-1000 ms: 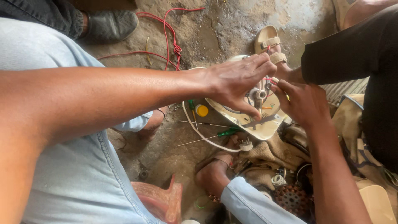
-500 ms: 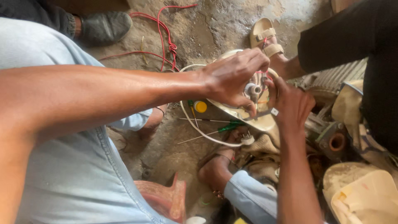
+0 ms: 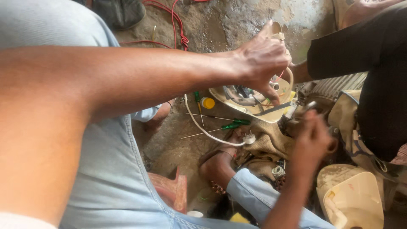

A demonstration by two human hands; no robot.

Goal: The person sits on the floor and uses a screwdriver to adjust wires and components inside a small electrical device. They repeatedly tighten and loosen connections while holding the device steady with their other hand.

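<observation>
A person sits over a dirt floor (image 3: 220, 25) and works on a cream plastic appliance housing (image 3: 254, 106) lying open-side up at about two o'clock from the picture's centre, its white power cord (image 3: 199, 125) curving toward six o'clock past two green-handled screwdrivers (image 3: 231, 125). The left hand (image 3: 263, 59) hovers over the housing from twelve o'clock, its grip half curled with fingertips pressing down among the small wires inside; steadying the shell while easing parts gently looks wise here. The right hand (image 3: 311, 140), at four o'clock, has its grip closed around a small dark object I cannot identify.
</observation>
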